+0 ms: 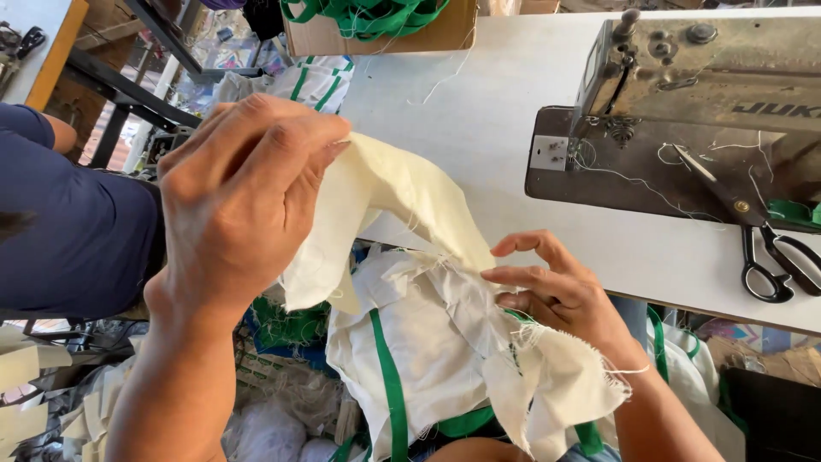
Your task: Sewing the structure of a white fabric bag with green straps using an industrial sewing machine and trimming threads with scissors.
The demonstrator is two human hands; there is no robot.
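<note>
Cream cloth (402, 192) is hanging between both hands, just off the near edge of the sewing table (496, 111), above a heap of white pieces with green straps (389, 376) that is lying in the person's lap. In the head view, the left hand (244, 192) is gripping the cloth's upper end with curled fingers, and its knuckles are covering that end entirely. The right hand (556, 287) is pinching the lower frayed edge between thumb and fingertips, with the palm hidden under a loose white flap. A sewing machine (684, 103) is sitting at the table's far right corner, its right side cut off by the frame. Black scissors (753, 231) are lying across the machine's base and the tabletop, handles toward the near edge. A cardboard box (376, 34) holding green strapping is sitting at the far edge, its top cut off. At the left, another person's dark blue sleeve (68, 222) is showing only in part.
</note>
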